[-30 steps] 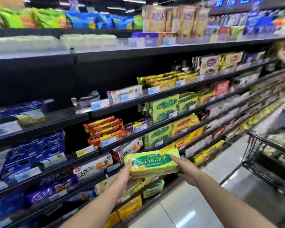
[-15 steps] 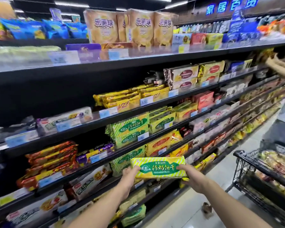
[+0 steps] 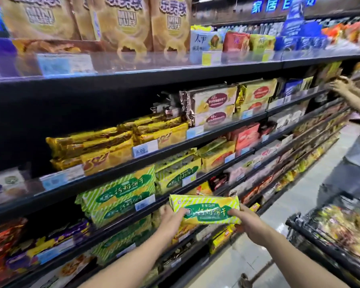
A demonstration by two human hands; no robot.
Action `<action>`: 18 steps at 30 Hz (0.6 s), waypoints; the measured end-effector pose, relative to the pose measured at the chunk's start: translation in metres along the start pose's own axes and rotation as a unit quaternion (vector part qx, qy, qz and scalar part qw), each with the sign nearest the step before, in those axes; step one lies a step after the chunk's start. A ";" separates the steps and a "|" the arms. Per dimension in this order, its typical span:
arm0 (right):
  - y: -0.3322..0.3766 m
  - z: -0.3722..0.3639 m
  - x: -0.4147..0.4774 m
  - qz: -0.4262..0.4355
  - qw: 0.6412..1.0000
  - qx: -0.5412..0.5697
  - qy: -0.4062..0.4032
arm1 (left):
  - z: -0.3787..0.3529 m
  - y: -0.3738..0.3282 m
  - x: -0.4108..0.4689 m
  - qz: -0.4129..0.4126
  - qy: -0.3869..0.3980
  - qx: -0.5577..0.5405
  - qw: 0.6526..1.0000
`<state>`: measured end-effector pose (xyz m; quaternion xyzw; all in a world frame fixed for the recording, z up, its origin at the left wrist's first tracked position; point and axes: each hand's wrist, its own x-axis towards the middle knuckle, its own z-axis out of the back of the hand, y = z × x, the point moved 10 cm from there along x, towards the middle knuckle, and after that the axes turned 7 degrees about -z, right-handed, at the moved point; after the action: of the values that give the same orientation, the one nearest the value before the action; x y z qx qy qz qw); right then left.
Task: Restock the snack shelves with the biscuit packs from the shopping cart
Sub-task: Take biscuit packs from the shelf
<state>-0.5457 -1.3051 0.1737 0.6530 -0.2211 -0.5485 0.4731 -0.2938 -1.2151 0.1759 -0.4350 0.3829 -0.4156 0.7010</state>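
From my feed I count one biscuit pack [image 3: 204,210] off the shelf, with two hands on it: the left hand [image 3: 170,220] and the right hand [image 3: 247,223]. On the near shelf to its left there are two matching green-striped packs [image 3: 121,190] stacked, and at least two more in the next stack [image 3: 177,175] to the right. Farther right are four red-oval packs [image 3: 214,107], in two stacks of two. On the top shelf I make out at least three big tan bags [image 3: 121,17]. There is one cart [image 3: 295,224] on the near right and one other person [image 3: 357,163] far right, with two hands [image 3: 341,86] showing.
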 end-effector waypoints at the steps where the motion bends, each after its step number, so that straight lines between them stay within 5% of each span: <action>1: 0.007 0.010 0.008 0.009 1.000 -0.001 0.008 | -0.011 -0.006 0.010 -0.013 0.012 0.006 1.000; 9: 0.052 0.065 0.067 0.045 0.993 -0.064 0.092 | -0.054 -0.044 0.039 -0.024 0.008 0.039 0.999; 18: 0.118 0.083 0.095 0.164 0.949 -0.160 0.217 | -0.060 -0.100 0.013 -0.069 -0.107 0.103 0.987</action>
<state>-0.5663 -1.4666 0.2309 0.6270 -0.1262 -0.3363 0.6912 -0.3676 -1.2722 0.2468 -0.4277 0.2300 -0.4516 0.7485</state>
